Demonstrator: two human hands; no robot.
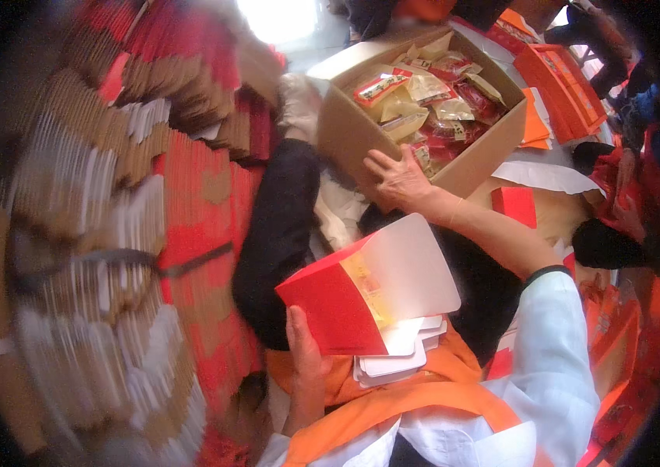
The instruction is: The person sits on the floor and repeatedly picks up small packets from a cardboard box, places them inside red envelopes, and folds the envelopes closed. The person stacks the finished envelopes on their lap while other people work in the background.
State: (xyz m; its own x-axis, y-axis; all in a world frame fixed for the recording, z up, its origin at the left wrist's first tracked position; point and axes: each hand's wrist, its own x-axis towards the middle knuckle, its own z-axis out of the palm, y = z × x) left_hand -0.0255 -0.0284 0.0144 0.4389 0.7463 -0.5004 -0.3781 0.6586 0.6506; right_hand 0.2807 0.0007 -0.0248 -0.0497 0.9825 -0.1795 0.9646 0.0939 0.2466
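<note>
My left hand (306, 346) is closed on a red paper box (337, 307) and tilts it over my lap. The box's white flap (415, 265) stands out, and something yellow (370, 292) shows in its opening. My right hand (404, 179) lies with spread fingers at the near wall of a cardboard carton (462, 167). Inside the carton are many small sealed packets (423, 87), some cream, some red. Nothing shows in my right hand's grip, and its thumb side is close to the packets.
White cards or flaps (392, 366) rest on my orange apron (454, 354). Flattened red and brown cartons (197, 210) are stacked at the left. Orange boxes (559, 89) stand beyond the carton at the right. Another person's hand (626, 206) is at the far right.
</note>
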